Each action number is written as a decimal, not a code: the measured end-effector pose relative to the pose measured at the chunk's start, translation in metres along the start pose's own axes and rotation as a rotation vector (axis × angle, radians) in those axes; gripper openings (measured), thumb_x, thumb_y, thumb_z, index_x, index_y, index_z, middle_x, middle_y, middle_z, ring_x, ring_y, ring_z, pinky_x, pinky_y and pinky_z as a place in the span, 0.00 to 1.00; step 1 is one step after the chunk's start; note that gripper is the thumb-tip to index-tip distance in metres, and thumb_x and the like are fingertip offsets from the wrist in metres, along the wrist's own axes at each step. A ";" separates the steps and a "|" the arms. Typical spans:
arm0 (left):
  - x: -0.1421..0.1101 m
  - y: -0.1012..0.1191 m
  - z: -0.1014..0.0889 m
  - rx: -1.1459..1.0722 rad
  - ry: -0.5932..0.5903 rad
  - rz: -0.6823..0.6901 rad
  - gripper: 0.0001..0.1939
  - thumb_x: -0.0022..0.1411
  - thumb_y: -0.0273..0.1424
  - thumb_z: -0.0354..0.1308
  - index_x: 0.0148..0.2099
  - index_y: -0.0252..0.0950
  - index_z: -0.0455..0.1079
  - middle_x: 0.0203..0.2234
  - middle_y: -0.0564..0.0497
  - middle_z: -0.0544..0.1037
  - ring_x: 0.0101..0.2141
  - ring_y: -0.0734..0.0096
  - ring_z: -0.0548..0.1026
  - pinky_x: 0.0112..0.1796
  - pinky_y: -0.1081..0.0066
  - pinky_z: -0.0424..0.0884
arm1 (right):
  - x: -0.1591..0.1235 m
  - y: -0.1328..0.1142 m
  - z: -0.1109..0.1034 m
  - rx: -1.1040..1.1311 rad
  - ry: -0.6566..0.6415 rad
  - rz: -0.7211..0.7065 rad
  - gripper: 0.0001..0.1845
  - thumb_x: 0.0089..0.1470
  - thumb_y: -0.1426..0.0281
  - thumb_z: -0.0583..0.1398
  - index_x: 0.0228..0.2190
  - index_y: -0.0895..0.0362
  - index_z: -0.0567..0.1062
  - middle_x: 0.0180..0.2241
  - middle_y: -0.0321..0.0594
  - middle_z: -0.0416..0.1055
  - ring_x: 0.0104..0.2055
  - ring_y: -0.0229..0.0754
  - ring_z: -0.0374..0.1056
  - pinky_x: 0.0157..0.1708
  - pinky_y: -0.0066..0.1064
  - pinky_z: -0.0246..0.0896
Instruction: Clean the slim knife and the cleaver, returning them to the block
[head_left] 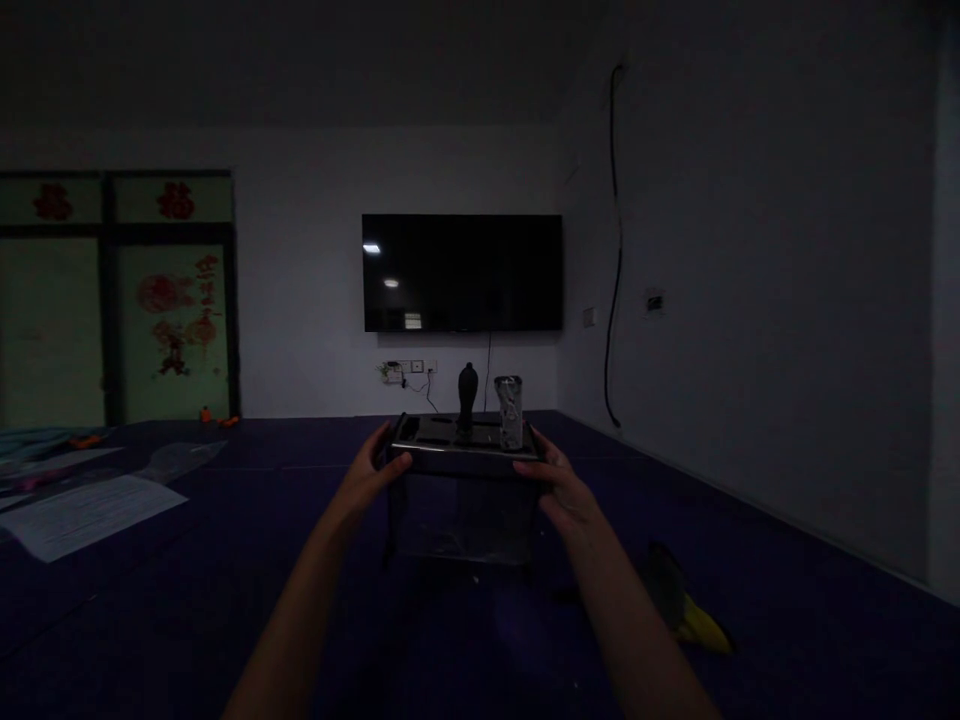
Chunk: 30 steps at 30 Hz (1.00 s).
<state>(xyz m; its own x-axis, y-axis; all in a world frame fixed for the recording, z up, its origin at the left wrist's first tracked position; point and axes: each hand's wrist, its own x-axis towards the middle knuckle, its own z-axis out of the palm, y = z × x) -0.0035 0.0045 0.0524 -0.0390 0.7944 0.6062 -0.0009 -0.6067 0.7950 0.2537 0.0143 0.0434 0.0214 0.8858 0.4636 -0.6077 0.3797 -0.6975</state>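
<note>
A dark box-shaped rack [465,462] with a see-through or glossy front [465,515] is straight ahead of me. My left hand [373,470] grips its upper left corner, thumb along the front edge. On the upper right corner, my right hand [559,482] is closed the same way. The rack's top has several dark openings or recesses. A black bulb-shaped handle [467,395] stands up from it near the middle. Beside that, to the right, rises a grey patterned cylinder [511,412]. Dim light hides whether the rack's base touches the floor.
Purple matting [300,590] covers the floor. Printed paper [97,512] and clear plastic [176,460] lie at left, with small orange pieces [217,417] farther back. A yellow-and-dark object [697,620] lies by my right forearm. A cable [616,240] hangs on the right wall.
</note>
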 end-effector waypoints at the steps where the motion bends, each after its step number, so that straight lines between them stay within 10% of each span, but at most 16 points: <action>1: -0.001 0.000 -0.003 0.011 -0.030 -0.005 0.47 0.39 0.49 0.67 0.58 0.33 0.58 0.56 0.38 0.64 0.57 0.48 0.59 0.57 0.53 0.53 | 0.000 0.003 0.001 0.009 -0.021 0.025 0.34 0.20 0.82 0.69 0.37 0.53 0.75 0.33 0.30 0.77 0.37 0.42 0.71 0.38 0.29 0.64; 19: -0.005 -0.003 -0.011 -0.412 0.170 -0.060 0.39 0.29 0.39 0.69 0.49 0.37 0.68 0.39 0.48 0.77 0.43 0.56 0.73 0.46 0.62 0.65 | -0.014 0.011 0.027 0.031 -0.078 0.128 0.33 0.23 0.79 0.69 0.38 0.51 0.75 0.36 0.33 0.76 0.46 0.48 0.68 0.48 0.36 0.60; 26: -0.004 -0.001 -0.018 -0.283 0.267 -0.010 0.36 0.27 0.37 0.70 0.44 0.35 0.69 0.38 0.48 0.76 0.43 0.56 0.72 0.46 0.64 0.65 | -0.009 0.009 0.015 -0.168 0.012 0.075 0.43 0.21 0.77 0.71 0.44 0.45 0.72 0.48 0.35 0.71 0.55 0.46 0.61 0.50 0.35 0.57; 30: -0.002 -0.008 -0.034 -0.181 0.373 0.011 0.35 0.28 0.36 0.70 0.44 0.36 0.68 0.38 0.50 0.74 0.44 0.60 0.71 0.48 0.65 0.63 | -0.006 -0.004 0.003 -0.202 0.154 0.145 0.32 0.31 0.71 0.70 0.43 0.46 0.73 0.49 0.40 0.70 0.54 0.47 0.62 0.49 0.40 0.57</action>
<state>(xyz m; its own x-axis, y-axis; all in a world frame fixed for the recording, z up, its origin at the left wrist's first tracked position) -0.0370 0.0068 0.0440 -0.3995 0.7424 0.5378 -0.1727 -0.6371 0.7511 0.2535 0.0066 0.0454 0.0758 0.9590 0.2731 -0.4435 0.2777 -0.8522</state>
